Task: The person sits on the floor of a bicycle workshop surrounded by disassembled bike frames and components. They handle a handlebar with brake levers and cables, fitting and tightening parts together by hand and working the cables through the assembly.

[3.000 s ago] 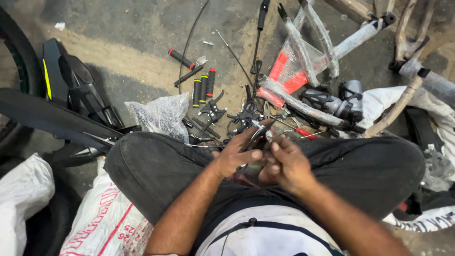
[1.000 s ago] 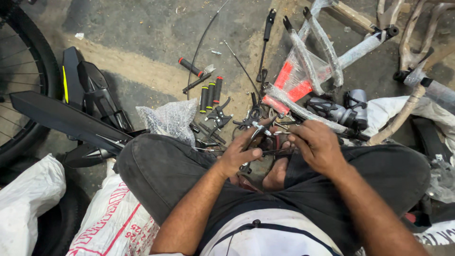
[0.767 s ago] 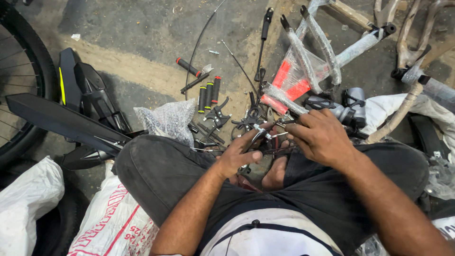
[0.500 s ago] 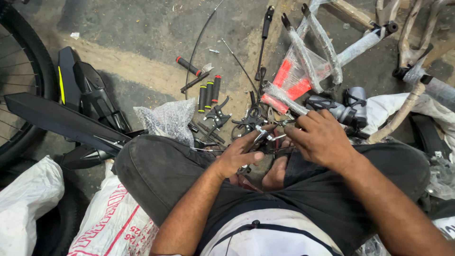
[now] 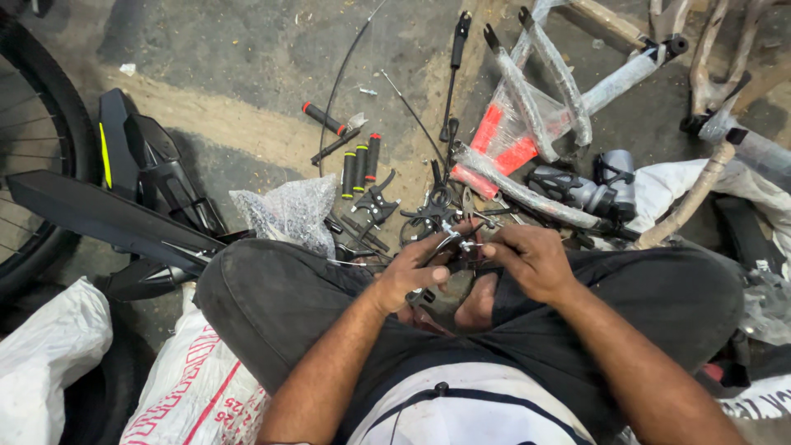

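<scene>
I sit cross-legged on the floor and look down at my lap. My left hand [image 5: 409, 274] grips a small black and silver metal bicycle part [image 5: 456, 243] above my crossed legs. My right hand [image 5: 527, 258] pinches the same part from the right with its fingertips. Both hands meet over my bare foot [image 5: 476, 302]. Just beyond the hands lies a heap of black brake parts and cables [image 5: 428, 213] on the floor.
Wrapped bicycle frame tubes [image 5: 527, 107] lie ahead right. Several black and red handled tools [image 5: 360, 169] and a bubble-wrap bag [image 5: 290, 213] sit ahead left. Black mudguards [image 5: 124, 206] and a wheel [image 5: 33, 165] are at left. White sacks [image 5: 198, 387] lie beside my left knee.
My hands stay together on the small part, with only slight finger shifts. The view has drifted a little since the earliest frame.
</scene>
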`<state>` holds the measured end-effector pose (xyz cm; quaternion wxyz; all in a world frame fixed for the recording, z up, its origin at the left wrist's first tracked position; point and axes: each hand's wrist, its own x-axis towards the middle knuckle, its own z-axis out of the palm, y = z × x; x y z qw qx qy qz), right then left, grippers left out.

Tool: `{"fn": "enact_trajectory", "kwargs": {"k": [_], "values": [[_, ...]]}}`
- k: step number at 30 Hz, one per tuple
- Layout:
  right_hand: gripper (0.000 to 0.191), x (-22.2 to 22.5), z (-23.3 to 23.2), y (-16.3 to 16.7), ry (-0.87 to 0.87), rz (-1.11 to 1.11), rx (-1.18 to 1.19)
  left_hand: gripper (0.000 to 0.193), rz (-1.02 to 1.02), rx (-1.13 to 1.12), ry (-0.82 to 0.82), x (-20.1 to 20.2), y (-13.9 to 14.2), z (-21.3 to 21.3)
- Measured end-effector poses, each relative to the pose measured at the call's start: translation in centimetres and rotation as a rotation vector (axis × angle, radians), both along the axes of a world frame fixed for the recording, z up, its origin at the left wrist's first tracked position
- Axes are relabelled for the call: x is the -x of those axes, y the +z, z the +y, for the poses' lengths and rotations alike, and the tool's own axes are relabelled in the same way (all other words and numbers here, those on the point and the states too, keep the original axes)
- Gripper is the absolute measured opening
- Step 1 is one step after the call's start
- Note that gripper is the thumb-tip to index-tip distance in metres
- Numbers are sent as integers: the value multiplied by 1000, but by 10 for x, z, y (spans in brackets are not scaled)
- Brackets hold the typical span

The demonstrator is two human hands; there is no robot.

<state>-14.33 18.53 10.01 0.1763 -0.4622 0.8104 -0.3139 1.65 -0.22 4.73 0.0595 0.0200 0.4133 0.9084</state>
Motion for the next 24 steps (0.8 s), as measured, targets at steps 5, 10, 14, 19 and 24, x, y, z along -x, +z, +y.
{"fn": "enact_trajectory", "kwargs": {"k": [5,10,14,19,24], "values": [[28,23,15,24,61,491,48,106,-33,-65,-33,4,4,-4],[51,10,19,-9,-318,-196,19,106,17,-271,142,4,5,-4],[33,-49,2,-73,-540,-1097,230,100,108,-207,322,3,-12,8],[29,-44,8,-90,-372,-1435,583,86,112,30,268,-4,-44,3],[29,3,22,-27,-105,-837,202,94,13,-94,444,3,-44,-8]]}}
